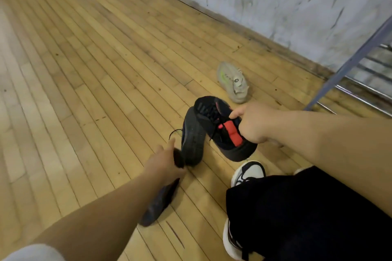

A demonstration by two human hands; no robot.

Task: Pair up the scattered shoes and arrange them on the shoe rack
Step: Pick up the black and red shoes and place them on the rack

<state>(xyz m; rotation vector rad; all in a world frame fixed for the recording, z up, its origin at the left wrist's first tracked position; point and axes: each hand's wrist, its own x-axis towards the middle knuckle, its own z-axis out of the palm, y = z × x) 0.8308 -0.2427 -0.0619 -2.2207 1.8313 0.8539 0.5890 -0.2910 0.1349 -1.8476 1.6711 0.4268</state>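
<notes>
Right hand [252, 125]: fingers clenched on collar of red-lined dark shoe [228, 133]. Left hand [165, 160]: fingers grasp heel of second dark shoe [193, 133]. Both held above floor [84, 70]. Likely light, soft uppers, stiff soles; collar or heel is best hold. Beige shoe [233, 80] lies on floor near shoe rack [347, 63].

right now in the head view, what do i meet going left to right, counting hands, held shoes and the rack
left hand → sole-out dark shoe → red-lined dark shoe → right hand → shoe rack
</notes>
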